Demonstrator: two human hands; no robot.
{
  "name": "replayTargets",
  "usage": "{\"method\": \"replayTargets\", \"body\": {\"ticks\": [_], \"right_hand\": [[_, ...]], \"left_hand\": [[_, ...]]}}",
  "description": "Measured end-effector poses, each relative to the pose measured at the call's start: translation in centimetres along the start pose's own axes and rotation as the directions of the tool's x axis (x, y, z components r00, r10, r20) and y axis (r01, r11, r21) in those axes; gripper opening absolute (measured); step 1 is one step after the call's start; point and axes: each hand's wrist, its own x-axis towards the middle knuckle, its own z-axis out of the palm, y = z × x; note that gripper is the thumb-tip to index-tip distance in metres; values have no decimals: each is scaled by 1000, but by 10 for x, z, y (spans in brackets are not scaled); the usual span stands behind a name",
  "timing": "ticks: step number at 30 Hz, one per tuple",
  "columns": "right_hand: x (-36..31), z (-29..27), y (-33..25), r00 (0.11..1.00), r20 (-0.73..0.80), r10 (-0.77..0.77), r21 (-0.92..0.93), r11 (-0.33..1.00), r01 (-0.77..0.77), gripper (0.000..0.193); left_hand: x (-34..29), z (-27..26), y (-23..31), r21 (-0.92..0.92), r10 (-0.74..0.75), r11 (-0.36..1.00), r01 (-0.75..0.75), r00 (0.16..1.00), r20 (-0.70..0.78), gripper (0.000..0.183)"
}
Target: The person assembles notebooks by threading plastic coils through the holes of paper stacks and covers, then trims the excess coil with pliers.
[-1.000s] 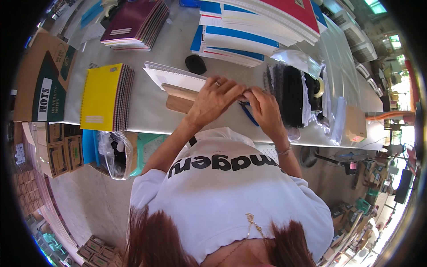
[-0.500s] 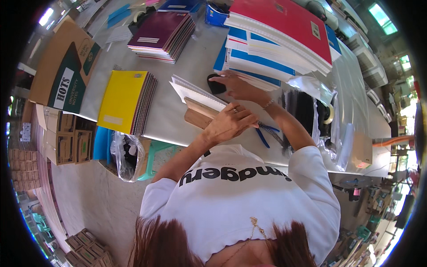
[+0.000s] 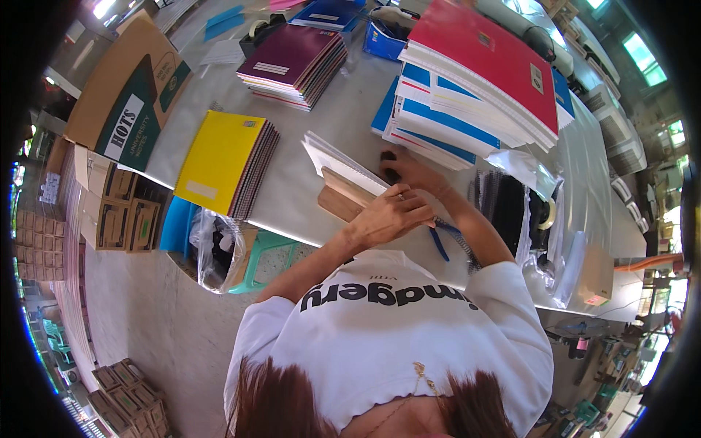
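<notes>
A white-paged notebook or pad of paper [image 3: 339,164] stands on edge, leaning along a wooden block [image 3: 339,196] at the table's front. My left hand [image 3: 394,217], with a ring on one finger, is closed over the near end of the pages. Just beyond it, my right hand [image 3: 418,177] grips a small dark rounded object [image 3: 391,166] beside the pages; its fingers are partly hidden. Blue-handled pliers [image 3: 440,244] lie next to my left hand, beside a dark wire coil [image 3: 466,248] under my right forearm.
Notebook stacks stand around: yellow [image 3: 219,160], maroon [image 3: 292,62], and a tall red-topped one [image 3: 489,62] over blue and white ones. Black wire coils and a tape roll [image 3: 548,215] lie right. A cardboard box [image 3: 120,95] stands left; a green stool [image 3: 266,259] is below the table edge.
My right hand has closed on the dark object and drawn it nearer to the pages. The left hand keeps its hold. The whole view has shifted slightly.
</notes>
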Motion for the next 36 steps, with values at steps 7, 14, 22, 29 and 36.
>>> {"method": "replayTargets", "body": {"ticks": [7, 14, 22, 29, 36], "right_hand": [[-70, -21, -15, 960, -84, 266, 345, 912, -223, 50], [-101, -73, -94, 928, 72, 366, 994, 49, -97, 68], [-116, -90, -98, 962, 97, 257, 954, 253, -164, 69], [-120, -125, -118, 1000, -7, 26, 874, 487, -6, 49], [-95, -146, -165, 901, 189, 391, 581, 696, -423, 41]], "left_hand": [[4, 2, 2, -11, -6, 1000, 6, 1000, -20, 21], [3, 0, 2, 20, -26, 999, 26, 1000, -4, 23], [0, 2, 2, 33, -60, 998, 60, 998, 2, 29], [-10, -7, 26, 217, -503, 797, 564, 818, -280, 38], [-15, -10, 16, 101, -534, 831, 547, 836, -128, 34]]}}
